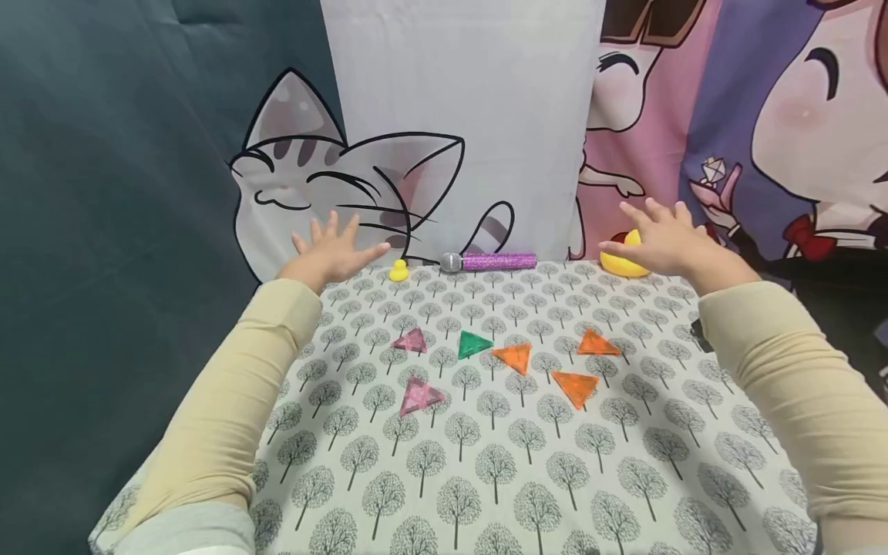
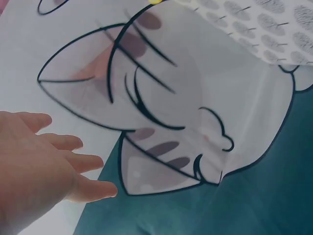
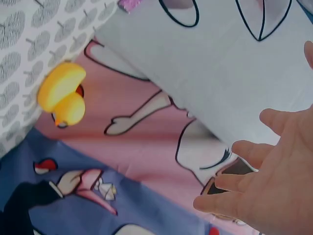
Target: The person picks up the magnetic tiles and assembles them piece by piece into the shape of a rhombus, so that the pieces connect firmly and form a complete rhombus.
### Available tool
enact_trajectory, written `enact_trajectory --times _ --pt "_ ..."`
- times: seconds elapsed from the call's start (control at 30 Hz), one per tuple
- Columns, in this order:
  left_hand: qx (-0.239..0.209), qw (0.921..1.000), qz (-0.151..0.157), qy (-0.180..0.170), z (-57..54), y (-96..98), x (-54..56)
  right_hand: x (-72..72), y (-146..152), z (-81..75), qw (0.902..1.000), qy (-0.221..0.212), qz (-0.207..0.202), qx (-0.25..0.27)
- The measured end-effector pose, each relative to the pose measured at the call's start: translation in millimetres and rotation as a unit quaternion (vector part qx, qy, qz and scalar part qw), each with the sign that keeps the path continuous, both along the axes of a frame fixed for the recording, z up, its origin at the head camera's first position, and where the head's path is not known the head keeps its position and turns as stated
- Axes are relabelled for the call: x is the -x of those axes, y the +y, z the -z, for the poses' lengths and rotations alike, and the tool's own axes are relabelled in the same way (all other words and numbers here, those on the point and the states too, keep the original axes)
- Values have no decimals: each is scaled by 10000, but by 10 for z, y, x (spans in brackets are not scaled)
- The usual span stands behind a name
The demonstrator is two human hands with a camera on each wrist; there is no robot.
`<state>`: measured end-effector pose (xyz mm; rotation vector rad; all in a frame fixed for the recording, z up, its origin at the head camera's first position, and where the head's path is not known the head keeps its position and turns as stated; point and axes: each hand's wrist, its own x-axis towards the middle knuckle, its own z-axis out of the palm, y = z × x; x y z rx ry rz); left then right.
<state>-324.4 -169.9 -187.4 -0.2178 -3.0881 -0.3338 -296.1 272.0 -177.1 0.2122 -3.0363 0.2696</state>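
My left hand (image 1: 328,253) is raised over the table's far left part, fingers spread, holding nothing. Likewise spread and bare, my right hand (image 1: 664,243) hovers at the far right, in front of a large yellow rubber duck (image 1: 624,262). Between and below the hands lie flat translucent triangular pieces. Two are pink, one farther back (image 1: 412,341) and one nearer (image 1: 420,396). A green triangle (image 1: 474,344) is close beside an orange triangle (image 1: 515,358). Two more orange triangles, a back one (image 1: 597,344) and a front one (image 1: 576,388), lie to the right. Each wrist view shows its hand's fingers (image 2: 88,161) (image 3: 239,181) extended.
A tree-patterned cloth (image 1: 458,501) covers the table. Along its back edge lie a purple glittery toy microphone (image 1: 492,262) and a small yellow duck (image 1: 398,270). Behind hangs a cartoon-printed curtain (image 1: 465,69). A dark object (image 1: 701,335) shows partly behind the right sleeve.
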Motion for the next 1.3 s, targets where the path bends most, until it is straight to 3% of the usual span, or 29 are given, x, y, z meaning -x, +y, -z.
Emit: enact_trajectory --times 0.7,1.03,1.3 --pt "70 9993 46 -373 604 45 102 139 -392 486 9989 -131 -430 -157" --pt "41 9972 190 -718 1021 96 146 244 -642 897 9970 -222 -713 -204" --pt "-27 9942 347 -1013 1239 194 187 290 -837 1144 9960 -403 -752 -257"
